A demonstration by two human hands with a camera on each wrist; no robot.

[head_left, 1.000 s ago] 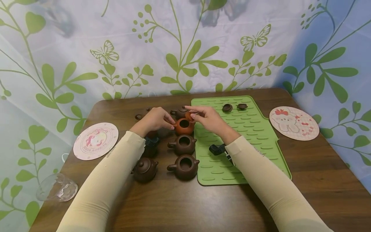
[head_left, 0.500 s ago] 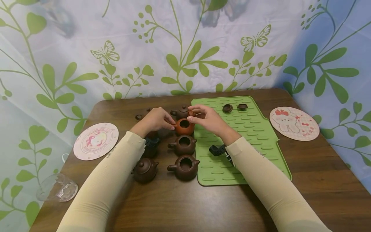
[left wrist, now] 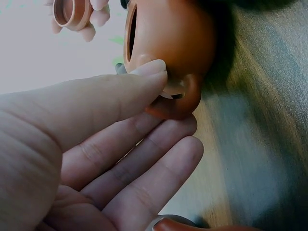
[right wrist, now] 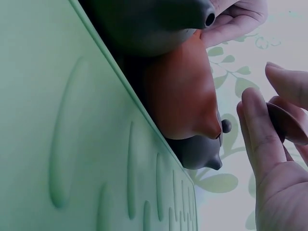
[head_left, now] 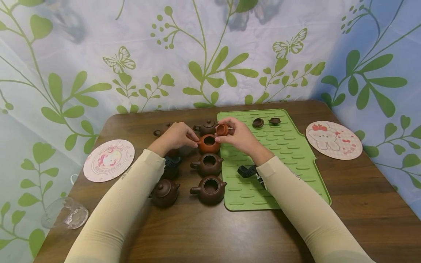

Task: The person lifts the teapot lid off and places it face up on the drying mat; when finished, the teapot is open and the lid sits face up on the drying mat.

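My left hand (head_left: 177,137) pinches the looped handle (left wrist: 185,103) of an orange-red clay teapot (head_left: 209,146) between thumb and fingers. The pot sits on the table with its mouth uncovered. Just above its spout side, my right hand (head_left: 239,138) holds the matching orange lid (head_left: 222,130) by its far side, the hollow underside turned toward the head camera. Apart from the pot, the lid (right wrist: 286,126) is partly hidden behind fingers in the right wrist view. Two dark brown lidless teapots, a middle one (head_left: 209,164) and a front one (head_left: 210,190), stand nearer in the same column.
A lidded brown teapot (head_left: 207,126) stands behind the orange one. Another lidded teapot (head_left: 164,193) is at front left. Two small lids (head_left: 258,122) lie on the green ribbed mat (head_left: 279,164). Round coasters (head_left: 109,160) flank both sides; a glass (head_left: 65,213) lies at the left edge.
My right hand has lifted the orange lid slightly away to the right and turned it, so its hollow underside now shows. The left hand has stayed on the teapot's handle.
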